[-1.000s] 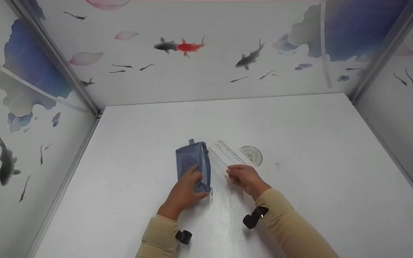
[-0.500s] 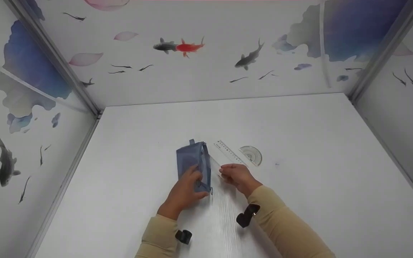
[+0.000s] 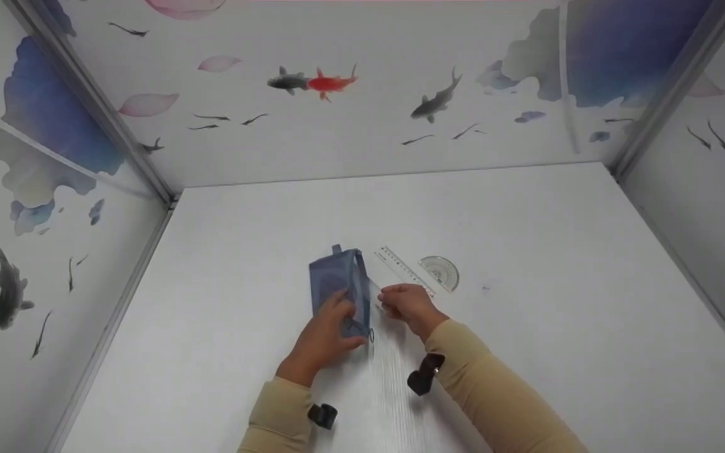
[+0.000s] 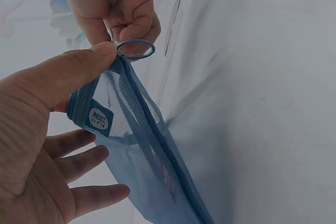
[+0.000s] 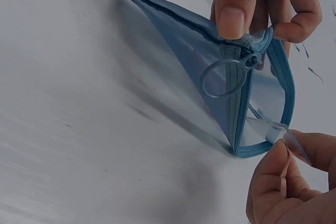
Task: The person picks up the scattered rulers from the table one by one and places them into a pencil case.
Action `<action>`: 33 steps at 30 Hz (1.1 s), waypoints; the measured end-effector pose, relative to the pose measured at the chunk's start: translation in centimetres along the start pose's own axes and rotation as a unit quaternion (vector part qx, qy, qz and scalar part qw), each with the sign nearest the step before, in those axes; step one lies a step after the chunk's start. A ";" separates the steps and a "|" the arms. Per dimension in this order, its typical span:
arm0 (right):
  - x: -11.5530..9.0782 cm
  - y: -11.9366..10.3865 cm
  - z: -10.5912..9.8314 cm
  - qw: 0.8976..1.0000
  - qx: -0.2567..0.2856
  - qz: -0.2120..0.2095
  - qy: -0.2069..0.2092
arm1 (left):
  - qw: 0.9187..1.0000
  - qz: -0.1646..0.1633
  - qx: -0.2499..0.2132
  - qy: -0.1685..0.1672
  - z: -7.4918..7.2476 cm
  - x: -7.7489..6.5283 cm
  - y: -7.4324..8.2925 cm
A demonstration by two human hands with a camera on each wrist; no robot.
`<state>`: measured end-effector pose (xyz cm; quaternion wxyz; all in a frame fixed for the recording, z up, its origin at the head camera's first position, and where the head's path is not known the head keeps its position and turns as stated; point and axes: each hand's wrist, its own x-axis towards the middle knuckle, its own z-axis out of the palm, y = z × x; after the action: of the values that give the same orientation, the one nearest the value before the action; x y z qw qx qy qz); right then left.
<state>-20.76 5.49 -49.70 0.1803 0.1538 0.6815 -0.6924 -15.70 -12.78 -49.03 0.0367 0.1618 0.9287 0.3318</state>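
Note:
A blue mesh zip pouch [image 3: 332, 270] stands on the white table, its open mouth facing right. My left hand [image 3: 323, 336] grips its near end; in the left wrist view, the thumb presses beside the ring-shaped zipper pull [image 4: 136, 49]. My right hand [image 3: 414, 309] pinches a clear plastic set square [image 5: 296, 145], judging by its pointed corner. The right wrist view has part of this set square inside the pouch mouth, where the mesh blurs it. A clear straight ruler [image 3: 405, 269] lies just beyond my right hand, next to a clear protractor [image 3: 441, 274].
The white tabletop [image 3: 243, 251] runs back to a wall [image 3: 362, 138] painted with fish and petals. Side panels stand at left and right. A faint small mark [image 3: 486, 288] shows right of the protractor.
My right hand has moved left toward the pouch, taking the set square farther into its mouth. My left hand and the pouch stay put.

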 end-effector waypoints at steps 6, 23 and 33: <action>0.2 0.0 0.6 1.000 -0.012 0.006 0.003 | 1.000 0.005 -0.005 0.002 -0.1 0.0 0.0; -0.3 -0.2 1.9 0.998 -0.061 -0.006 -0.009 | 1.000 0.007 -0.015 0.003 0.0 -0.1 -0.3; -0.2 -0.1 1.5 0.997 -0.072 -0.013 -0.016 | 1.000 0.003 -0.005 0.002 -0.1 -0.1 -0.2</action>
<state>-20.55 3.96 -49.51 0.1926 0.1210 0.7284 -0.6462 -15.69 -13.01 -49.13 0.0344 0.1632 0.9268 0.3365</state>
